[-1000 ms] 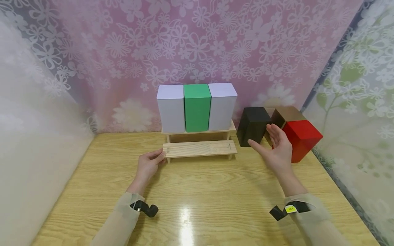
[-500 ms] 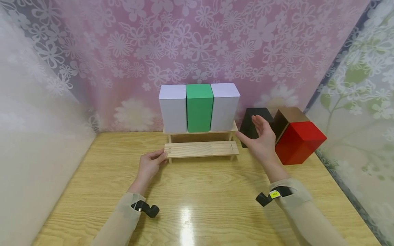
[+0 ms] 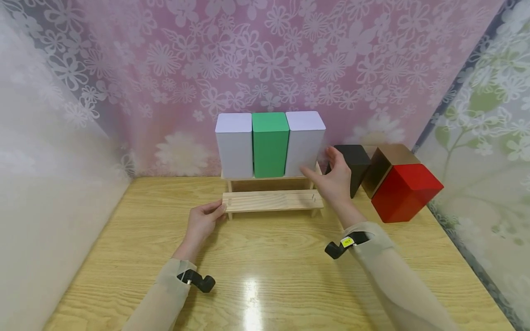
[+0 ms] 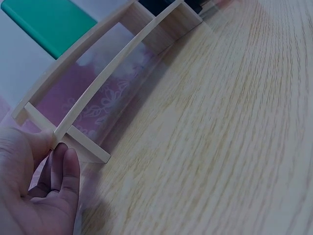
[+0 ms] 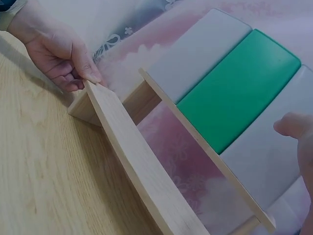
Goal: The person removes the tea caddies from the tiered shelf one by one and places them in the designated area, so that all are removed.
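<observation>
A two-step wooden rack (image 3: 273, 201) stands on the table against the curtain. On its upper step sit a white box (image 3: 234, 154), a green box (image 3: 270, 149) and another white box (image 3: 304, 149), upright and side by side. My left hand (image 3: 201, 221) pinches the left end of the lower board between thumb and fingers, which the left wrist view shows closely. My right hand (image 3: 334, 181) is spread at the right white box, its thumb (image 5: 293, 126) before the front face and its fingers by the right side. Whether it touches the box, I cannot tell.
Right of the rack stands a black box (image 3: 356, 165), partly behind my right hand. Beside it are a brown box (image 3: 387, 161) and a tilted red box (image 3: 407, 191). A pink floral curtain (image 3: 256, 55) hangs behind the wooden table (image 3: 265, 266).
My right hand has moved left from in front of the red and black boxes to the right white box. The left hand stays on the lower board.
</observation>
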### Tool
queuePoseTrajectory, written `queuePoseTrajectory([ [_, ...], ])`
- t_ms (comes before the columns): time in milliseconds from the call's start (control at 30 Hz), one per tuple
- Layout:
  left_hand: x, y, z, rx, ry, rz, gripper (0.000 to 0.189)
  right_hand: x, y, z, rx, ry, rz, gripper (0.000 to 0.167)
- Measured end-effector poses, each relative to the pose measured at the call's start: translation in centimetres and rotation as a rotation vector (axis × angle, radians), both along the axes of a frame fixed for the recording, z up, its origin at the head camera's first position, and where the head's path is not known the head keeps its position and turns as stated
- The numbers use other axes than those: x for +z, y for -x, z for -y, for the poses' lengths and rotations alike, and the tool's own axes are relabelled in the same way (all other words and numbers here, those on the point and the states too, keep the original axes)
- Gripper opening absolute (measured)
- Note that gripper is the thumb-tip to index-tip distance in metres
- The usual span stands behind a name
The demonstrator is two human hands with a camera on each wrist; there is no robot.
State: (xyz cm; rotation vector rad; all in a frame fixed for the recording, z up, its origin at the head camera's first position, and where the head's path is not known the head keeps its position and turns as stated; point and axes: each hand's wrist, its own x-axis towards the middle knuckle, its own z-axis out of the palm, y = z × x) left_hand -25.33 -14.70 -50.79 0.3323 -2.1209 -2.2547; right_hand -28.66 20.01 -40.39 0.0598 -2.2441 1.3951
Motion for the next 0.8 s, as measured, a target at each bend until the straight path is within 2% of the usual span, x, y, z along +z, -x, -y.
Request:
queuePoseTrajectory([
  [200, 0.1, -0.1, 0.0, -0.003, -0.014, 0.001, 0.034, 0.0, 1.2, 1.3, 0.006, 0.080, 0.007, 0.094],
  [800, -0.3, 0.3, 0.2, 0.001, 0.008, -0.011, 0.032, -0.2, 2.3, 4.1, -0.085, 0.033, -0.117, 0.091],
])
